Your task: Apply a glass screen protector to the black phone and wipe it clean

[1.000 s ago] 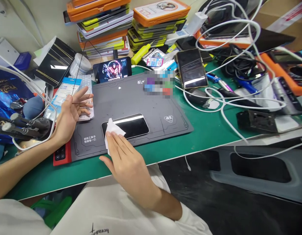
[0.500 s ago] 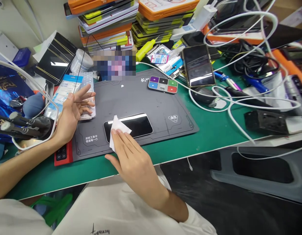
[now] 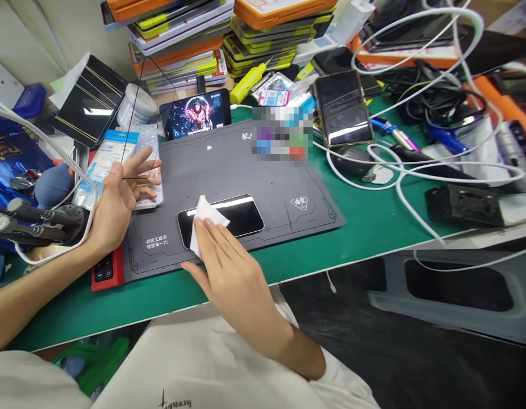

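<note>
The white wipe point(image 3: 205, 222) has shifted slightly further right along the face-up phone point(image 3: 246, 216) since the earlier frame, and the right hand point(image 3: 235, 281) has gone with it. The left hand point(image 3: 120, 199) keeps much the same pose.

The grey mat point(image 3: 229, 170) bears two lines of white Chinese characters at its lower left; the upper reads 武校工具, while the end of the lower is unclear. A small white badge sits near its right end. The black lettering on the shirt point(image 3: 173, 346) is too distorted to read in full.

One phone lies on the mat, near its front edge, under one wipe. The right hand's fingers lie straight and close together, pressed flat on the wipe — the thumb stands apart. The left hand is raised with its fingers spread, beside the packets point(image 3: 112, 153); whether it holds the thin dark strand by its thumb cannot be told.

Behind stand one lit phone point(image 3: 195, 115) and two stacks of cases point(image 3: 178, 37) — orange, yellow and grey among them.
</note>
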The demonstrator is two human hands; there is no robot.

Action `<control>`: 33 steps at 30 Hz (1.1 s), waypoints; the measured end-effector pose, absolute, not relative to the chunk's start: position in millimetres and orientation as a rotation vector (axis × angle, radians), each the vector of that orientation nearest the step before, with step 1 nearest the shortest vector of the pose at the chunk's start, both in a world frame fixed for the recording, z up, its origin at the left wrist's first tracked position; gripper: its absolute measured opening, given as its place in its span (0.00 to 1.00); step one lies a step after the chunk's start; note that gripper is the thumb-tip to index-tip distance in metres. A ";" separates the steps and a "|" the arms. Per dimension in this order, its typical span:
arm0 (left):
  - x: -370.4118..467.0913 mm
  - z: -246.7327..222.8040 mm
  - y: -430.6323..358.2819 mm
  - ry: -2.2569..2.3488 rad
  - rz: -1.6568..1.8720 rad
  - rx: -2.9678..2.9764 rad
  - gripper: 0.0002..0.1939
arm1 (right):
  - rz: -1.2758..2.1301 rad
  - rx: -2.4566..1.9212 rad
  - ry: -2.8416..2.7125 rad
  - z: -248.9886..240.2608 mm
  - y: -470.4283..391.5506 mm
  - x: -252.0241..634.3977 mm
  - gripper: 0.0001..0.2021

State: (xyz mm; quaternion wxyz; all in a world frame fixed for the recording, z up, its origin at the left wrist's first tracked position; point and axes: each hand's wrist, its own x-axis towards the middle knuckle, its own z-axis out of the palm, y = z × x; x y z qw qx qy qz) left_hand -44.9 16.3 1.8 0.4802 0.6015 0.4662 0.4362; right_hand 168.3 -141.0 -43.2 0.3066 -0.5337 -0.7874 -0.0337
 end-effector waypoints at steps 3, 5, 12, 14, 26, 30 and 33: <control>-45.5 1.6 15.9 1.119 1.053 1.479 0.36 | -0.055 -1.401 -2.094 -44.0 -154.9 175.3 0.42; -45.5 1.9 15.7 1.116 1.056 1.482 0.35 | -0.056 -1.394 -2.095 -44.5 -150.5 176.6 0.41; -45.0 3.3 15.6 1.127 1.045 1.490 0.36 | -0.115 -1.427 -2.102 -42.6 -108.4 170.9 0.29; -45.0 3.2 15.5 1.129 1.051 1.488 0.34 | -0.100 -1.421 -2.097 -42.3 -114.2 172.9 0.30; -43.8 3.1 14.4 1.137 1.040 1.477 0.35 | -0.094 -1.394 -2.085 -45.1 -128.6 182.4 0.39; -44.3 3.3 15.0 1.149 1.032 1.480 0.37 | -0.028 -1.408 -2.094 -47.5 -117.3 181.0 0.38; -44.8 2.1 15.2 1.145 1.043 1.467 0.37 | -0.060 -1.404 -2.065 -44.8 -134.9 186.6 0.41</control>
